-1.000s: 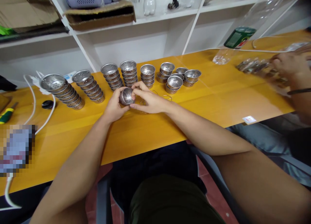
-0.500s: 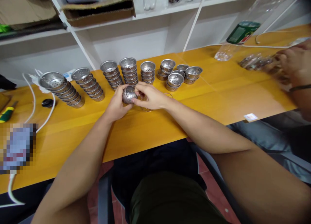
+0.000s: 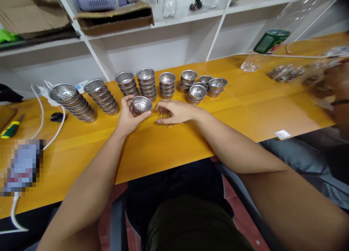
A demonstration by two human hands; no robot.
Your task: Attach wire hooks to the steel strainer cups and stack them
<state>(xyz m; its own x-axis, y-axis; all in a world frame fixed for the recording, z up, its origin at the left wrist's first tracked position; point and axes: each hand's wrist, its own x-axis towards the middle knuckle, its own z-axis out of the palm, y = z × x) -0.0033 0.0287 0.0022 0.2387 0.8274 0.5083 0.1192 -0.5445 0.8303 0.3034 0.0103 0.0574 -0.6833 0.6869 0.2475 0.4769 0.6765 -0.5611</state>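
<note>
Yellow-orange, smooth bench (image 3: 231, 113); stacked perforated metal cups (image 3: 146, 84) line its far side. Left hand (image 3: 127, 117) grips one shiny cup (image 3: 142, 105), rim up, between thumb and fingers; right hand (image 3: 176, 112), grip parted, is over thin curved wires (image 3: 165, 115), contact unclear

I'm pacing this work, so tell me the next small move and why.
Probably close the right hand on one of the thin wire pieces: its thumb and fingers stand apart around them, while the left hand holds a perforated metal cup with its open side up.
</note>
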